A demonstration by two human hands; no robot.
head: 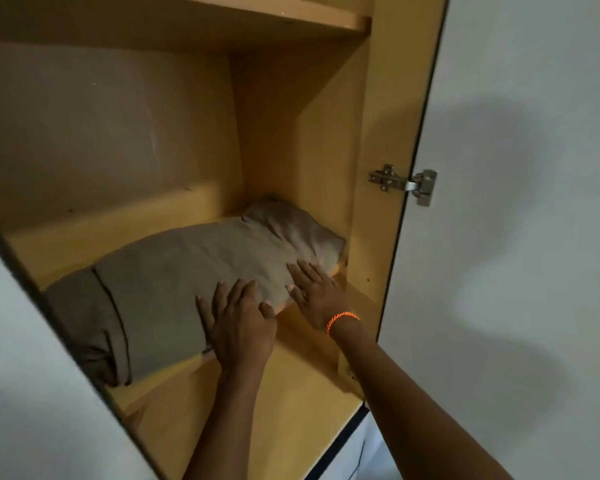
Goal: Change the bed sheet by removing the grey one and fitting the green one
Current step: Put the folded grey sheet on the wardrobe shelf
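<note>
The folded grey sheet lies on a shelf inside an open wooden wardrobe. Its rolled end hangs slightly over the shelf's front edge at the left. My left hand lies flat on the sheet's front edge, fingers straight and spread. My right hand, with an orange band at the wrist, presses flat on the sheet's right front corner. No green sheet is in view.
The white wardrobe door stands open on the right, hung on a metal hinge. Another door edge crosses the lower left. An upper shelf sits above, and a lower compartment opens below.
</note>
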